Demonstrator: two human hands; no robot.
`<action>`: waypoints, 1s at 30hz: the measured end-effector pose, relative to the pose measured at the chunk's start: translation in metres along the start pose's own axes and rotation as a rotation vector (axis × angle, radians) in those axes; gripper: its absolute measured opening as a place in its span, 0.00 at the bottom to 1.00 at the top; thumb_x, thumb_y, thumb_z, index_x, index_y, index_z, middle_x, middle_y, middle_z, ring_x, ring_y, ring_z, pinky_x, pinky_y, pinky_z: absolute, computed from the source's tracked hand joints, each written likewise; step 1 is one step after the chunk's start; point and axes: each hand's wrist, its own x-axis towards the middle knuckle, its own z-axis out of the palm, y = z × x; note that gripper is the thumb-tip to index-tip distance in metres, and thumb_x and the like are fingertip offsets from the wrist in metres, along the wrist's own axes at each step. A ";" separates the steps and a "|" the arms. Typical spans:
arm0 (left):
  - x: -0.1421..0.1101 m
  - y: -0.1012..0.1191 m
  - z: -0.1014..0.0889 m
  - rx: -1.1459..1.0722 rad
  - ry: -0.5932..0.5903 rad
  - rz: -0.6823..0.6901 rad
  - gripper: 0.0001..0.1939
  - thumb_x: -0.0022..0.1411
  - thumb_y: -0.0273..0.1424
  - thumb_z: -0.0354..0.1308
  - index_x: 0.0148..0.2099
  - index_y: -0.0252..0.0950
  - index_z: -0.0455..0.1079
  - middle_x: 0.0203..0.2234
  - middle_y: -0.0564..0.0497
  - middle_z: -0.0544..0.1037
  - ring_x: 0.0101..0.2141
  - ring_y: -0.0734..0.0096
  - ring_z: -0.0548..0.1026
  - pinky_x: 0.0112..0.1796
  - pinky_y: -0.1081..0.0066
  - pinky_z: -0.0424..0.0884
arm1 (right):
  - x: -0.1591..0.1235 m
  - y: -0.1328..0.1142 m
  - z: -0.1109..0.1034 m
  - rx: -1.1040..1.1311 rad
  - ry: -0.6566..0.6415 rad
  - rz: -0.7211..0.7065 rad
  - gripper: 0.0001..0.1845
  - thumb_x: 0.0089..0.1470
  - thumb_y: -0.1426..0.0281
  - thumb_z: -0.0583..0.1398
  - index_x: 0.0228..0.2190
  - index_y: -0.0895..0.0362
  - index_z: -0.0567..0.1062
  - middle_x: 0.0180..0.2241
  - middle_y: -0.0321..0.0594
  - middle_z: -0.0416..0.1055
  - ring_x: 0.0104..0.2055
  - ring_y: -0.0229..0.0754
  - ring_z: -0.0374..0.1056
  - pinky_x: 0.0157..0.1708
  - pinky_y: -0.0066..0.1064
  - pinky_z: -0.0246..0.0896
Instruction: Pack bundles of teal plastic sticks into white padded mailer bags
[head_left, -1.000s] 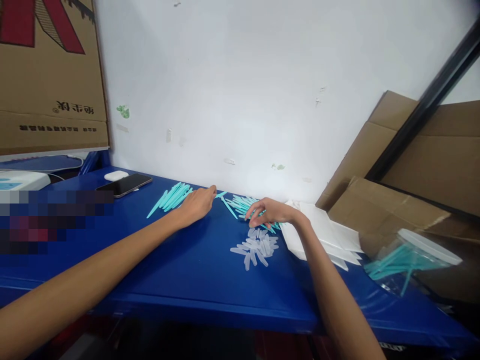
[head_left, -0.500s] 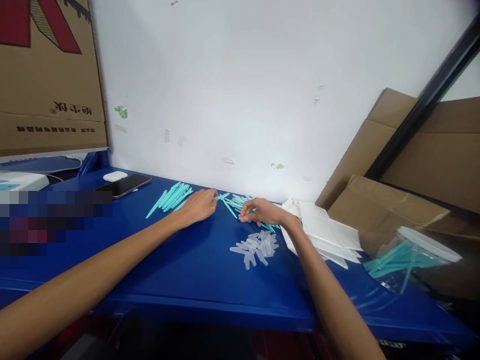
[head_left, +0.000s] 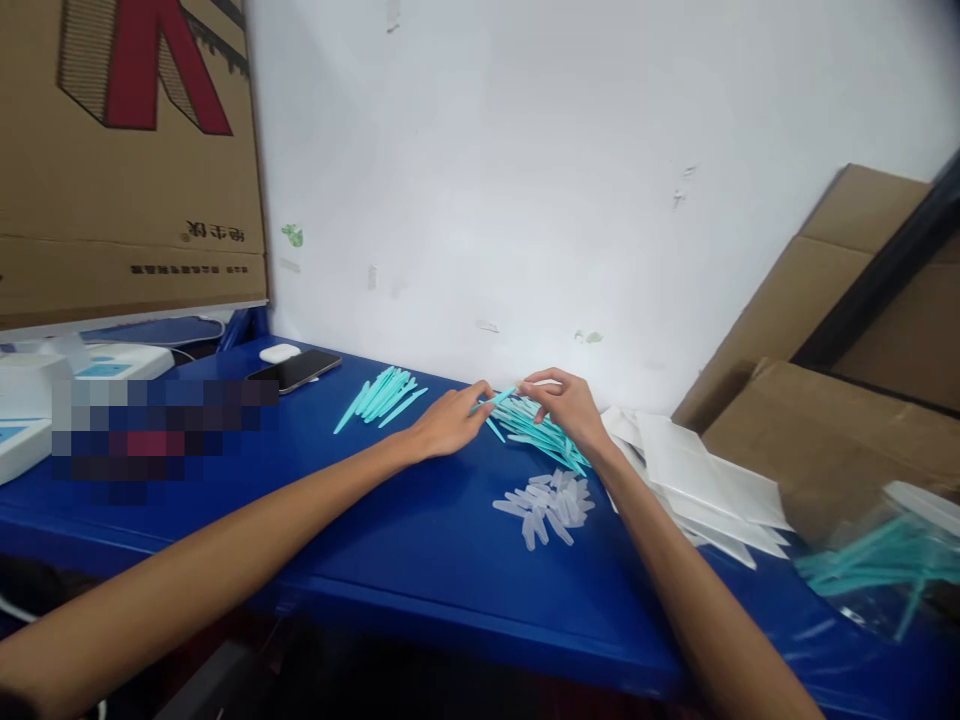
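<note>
My left hand (head_left: 452,421) pinches a slim teal eyebrow razor (head_left: 503,396), which points up to the right. At the razor's far tip, the fingers of my right hand (head_left: 568,404) are closed on a small translucent cap, mostly hidden by the fingertips. Below both hands spreads a pile of teal razors (head_left: 551,440), partly covered by my right hand. Nearer to me lies a heap of loose translucent caps (head_left: 559,505). Left of my left hand, another group of teal razors (head_left: 386,392) rests side by side.
A phone (head_left: 296,371) and a white case (head_left: 279,353) lie at the back left of the blue table (head_left: 420,560). White paper bags (head_left: 682,465) are stacked at right, beside a clear tub (head_left: 892,560) of teal razors. Cardboard (head_left: 795,430) leans behind.
Both hands have come together over the pile, and the razor in my left hand now meets my right fingertips. One more razor shows in the left group. The view has swung left.
</note>
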 end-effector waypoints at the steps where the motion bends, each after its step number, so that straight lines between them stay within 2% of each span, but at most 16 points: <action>1: -0.001 0.001 0.000 -0.006 0.009 0.013 0.16 0.71 0.41 0.42 0.49 0.40 0.65 0.24 0.54 0.72 0.26 0.67 0.69 0.29 0.70 0.57 | 0.000 0.001 0.001 0.024 0.007 0.007 0.23 0.51 0.48 0.63 0.34 0.57 0.74 0.32 0.43 0.80 0.17 0.34 0.66 0.18 0.27 0.59; 4: -0.001 0.000 0.000 -0.006 0.022 0.031 0.17 0.71 0.42 0.41 0.49 0.40 0.66 0.22 0.55 0.70 0.25 0.67 0.68 0.29 0.70 0.56 | 0.001 0.001 0.003 0.067 0.016 0.016 0.26 0.49 0.45 0.63 0.29 0.58 0.73 0.31 0.45 0.80 0.17 0.34 0.66 0.17 0.26 0.57; 10: 0.000 0.000 -0.003 -0.010 0.015 0.024 0.19 0.71 0.44 0.42 0.49 0.40 0.68 0.21 0.55 0.69 0.24 0.67 0.67 0.28 0.70 0.56 | 0.001 0.002 0.008 0.064 -0.002 0.016 0.27 0.48 0.44 0.63 0.27 0.57 0.74 0.28 0.43 0.79 0.17 0.35 0.65 0.16 0.26 0.56; 18: 0.001 -0.001 -0.001 -0.037 0.035 0.022 0.19 0.71 0.44 0.42 0.50 0.40 0.68 0.24 0.54 0.73 0.24 0.68 0.68 0.28 0.70 0.58 | 0.002 0.005 0.004 0.059 0.123 0.013 0.27 0.49 0.43 0.62 0.28 0.56 0.73 0.28 0.41 0.79 0.18 0.35 0.66 0.19 0.26 0.58; 24: 0.001 -0.003 0.001 -0.024 0.047 0.053 0.22 0.71 0.46 0.41 0.52 0.39 0.69 0.26 0.53 0.74 0.27 0.67 0.70 0.29 0.71 0.57 | 0.000 0.001 0.011 0.098 0.037 0.007 0.25 0.48 0.45 0.64 0.27 0.56 0.73 0.27 0.41 0.78 0.18 0.34 0.65 0.17 0.25 0.56; 26: 0.002 -0.004 0.001 -0.022 0.055 0.057 0.22 0.71 0.46 0.41 0.49 0.38 0.71 0.26 0.52 0.74 0.27 0.67 0.70 0.29 0.71 0.57 | -0.001 0.000 0.016 0.120 0.008 0.011 0.26 0.48 0.44 0.63 0.26 0.56 0.73 0.27 0.41 0.78 0.17 0.34 0.65 0.16 0.25 0.56; 30: 0.004 -0.004 0.001 -0.038 0.071 0.070 0.22 0.71 0.45 0.42 0.47 0.37 0.71 0.24 0.54 0.72 0.26 0.68 0.69 0.29 0.71 0.57 | -0.001 -0.001 0.018 0.167 0.035 0.016 0.27 0.48 0.44 0.62 0.27 0.56 0.72 0.28 0.40 0.78 0.17 0.33 0.65 0.16 0.24 0.54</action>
